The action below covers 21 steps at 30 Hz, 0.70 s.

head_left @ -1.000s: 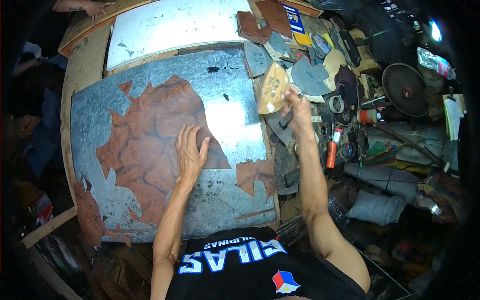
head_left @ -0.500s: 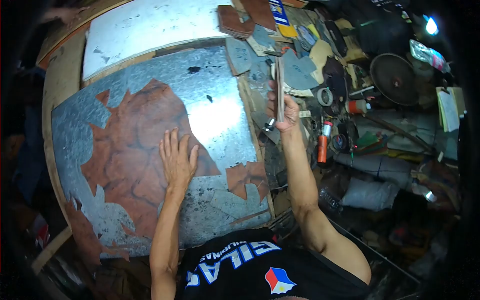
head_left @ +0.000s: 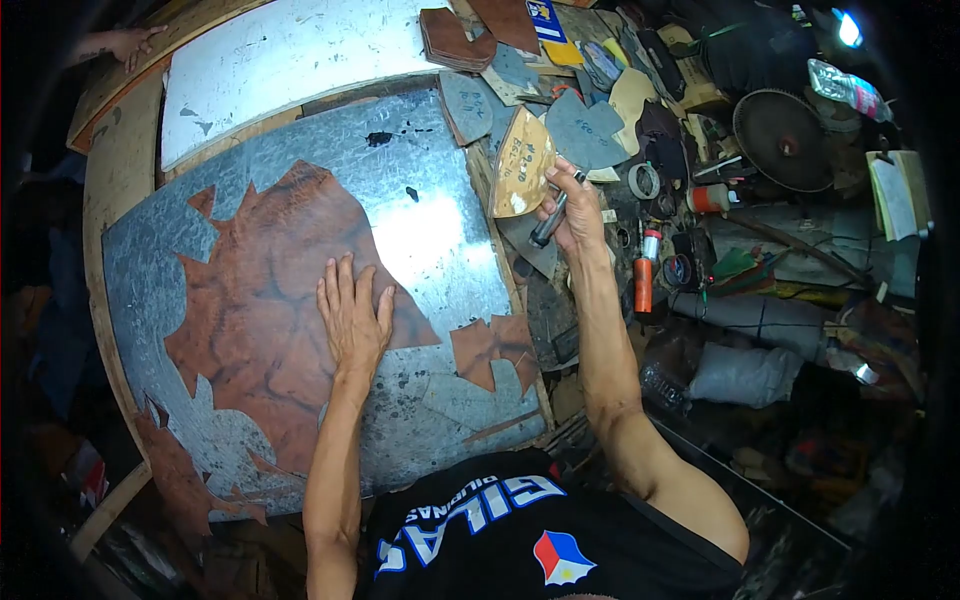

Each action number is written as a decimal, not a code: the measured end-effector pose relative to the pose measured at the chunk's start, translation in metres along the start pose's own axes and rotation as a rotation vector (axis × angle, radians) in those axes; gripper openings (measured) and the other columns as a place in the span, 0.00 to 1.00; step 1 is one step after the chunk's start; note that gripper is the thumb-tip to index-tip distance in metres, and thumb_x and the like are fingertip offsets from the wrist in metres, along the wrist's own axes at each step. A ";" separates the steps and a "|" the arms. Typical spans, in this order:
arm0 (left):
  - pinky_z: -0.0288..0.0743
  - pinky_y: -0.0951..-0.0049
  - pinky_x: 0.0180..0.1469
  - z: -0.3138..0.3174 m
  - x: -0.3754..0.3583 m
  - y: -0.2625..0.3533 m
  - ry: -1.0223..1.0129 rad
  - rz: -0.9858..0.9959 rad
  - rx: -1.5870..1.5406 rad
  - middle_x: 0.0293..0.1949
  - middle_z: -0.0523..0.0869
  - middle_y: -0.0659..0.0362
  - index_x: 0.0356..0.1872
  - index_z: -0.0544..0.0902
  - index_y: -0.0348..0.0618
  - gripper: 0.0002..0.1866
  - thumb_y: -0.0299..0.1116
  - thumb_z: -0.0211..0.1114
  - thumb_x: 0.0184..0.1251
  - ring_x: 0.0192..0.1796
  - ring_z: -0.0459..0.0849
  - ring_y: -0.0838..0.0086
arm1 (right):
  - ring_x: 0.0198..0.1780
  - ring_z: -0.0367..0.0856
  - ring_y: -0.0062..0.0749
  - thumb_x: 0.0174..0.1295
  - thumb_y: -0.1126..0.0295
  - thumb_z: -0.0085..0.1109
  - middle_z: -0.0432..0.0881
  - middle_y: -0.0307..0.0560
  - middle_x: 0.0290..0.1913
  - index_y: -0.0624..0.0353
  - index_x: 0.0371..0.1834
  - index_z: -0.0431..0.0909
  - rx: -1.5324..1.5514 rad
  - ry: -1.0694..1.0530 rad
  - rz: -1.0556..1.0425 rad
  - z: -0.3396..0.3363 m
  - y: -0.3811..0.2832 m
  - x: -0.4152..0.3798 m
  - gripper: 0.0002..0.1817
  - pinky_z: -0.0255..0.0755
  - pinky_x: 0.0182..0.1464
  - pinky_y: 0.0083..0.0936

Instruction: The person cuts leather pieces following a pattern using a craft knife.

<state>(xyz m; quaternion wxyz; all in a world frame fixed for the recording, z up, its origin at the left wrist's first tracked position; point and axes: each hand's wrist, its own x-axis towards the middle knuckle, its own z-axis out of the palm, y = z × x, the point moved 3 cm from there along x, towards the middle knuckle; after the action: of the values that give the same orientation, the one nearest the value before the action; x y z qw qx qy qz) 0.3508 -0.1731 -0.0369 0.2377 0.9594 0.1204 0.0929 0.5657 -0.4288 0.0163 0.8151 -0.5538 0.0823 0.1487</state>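
Note:
My left hand (head_left: 355, 318) lies flat on a large piece of brown leather (head_left: 265, 265), fingers stretched out. The leather has a ragged, cut outline and rests on a grey metal sheet (head_left: 130, 240). My right hand (head_left: 581, 215) is closed round a dark cylindrical tool (head_left: 547, 226) and a tan pattern piece (head_left: 522, 168) with handwriting on its face. The pattern is held up beside the sheet's right edge, its written face toward me. A smaller leather offcut (head_left: 492, 350) lies right of my left hand.
Grey pattern pieces (head_left: 583, 130) and brown leather pieces (head_left: 455, 40) crowd the back right. Nearby are a tape roll (head_left: 643, 181), an orange tube (head_left: 643, 285) and a round dark pan (head_left: 783, 140). Another person's hand (head_left: 128, 45) rests at the far left, by a white board (head_left: 270, 70).
My right hand has turned the pattern from edge-on to face-on and moved it slightly left. My left hand stays on the leather. Another person's hand shows more clearly at the upper left.

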 end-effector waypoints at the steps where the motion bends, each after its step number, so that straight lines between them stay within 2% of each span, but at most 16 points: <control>1: 0.47 0.47 0.76 0.000 0.000 0.000 0.000 0.000 0.001 0.70 0.67 0.47 0.58 0.77 0.42 0.21 0.41 0.62 0.69 0.76 0.57 0.50 | 0.18 0.71 0.17 0.63 0.72 0.61 0.75 0.37 0.29 0.66 0.54 0.73 0.001 -0.010 -0.008 0.000 0.000 0.000 0.17 0.69 0.19 0.19; 18: 0.47 0.47 0.75 -0.002 0.000 0.000 -0.017 -0.014 -0.004 0.70 0.67 0.46 0.58 0.77 0.41 0.21 0.42 0.62 0.68 0.76 0.57 0.50 | 0.18 0.70 0.18 0.63 0.71 0.60 0.73 0.36 0.25 0.66 0.55 0.73 -0.035 -0.013 0.026 0.005 -0.006 0.010 0.18 0.68 0.20 0.19; 21: 0.47 0.47 0.75 0.000 0.000 0.000 -0.004 -0.010 -0.008 0.70 0.67 0.46 0.58 0.77 0.42 0.21 0.42 0.62 0.68 0.76 0.57 0.50 | 0.18 0.69 0.18 0.63 0.71 0.60 0.74 0.36 0.25 0.67 0.55 0.73 0.030 -0.104 0.050 0.006 -0.005 0.010 0.19 0.68 0.20 0.20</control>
<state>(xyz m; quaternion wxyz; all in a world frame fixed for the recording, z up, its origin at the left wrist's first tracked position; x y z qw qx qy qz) 0.3505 -0.1734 -0.0368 0.2424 0.9579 0.1244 0.0904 0.5762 -0.4235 0.0203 0.8225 -0.5309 0.0560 0.1963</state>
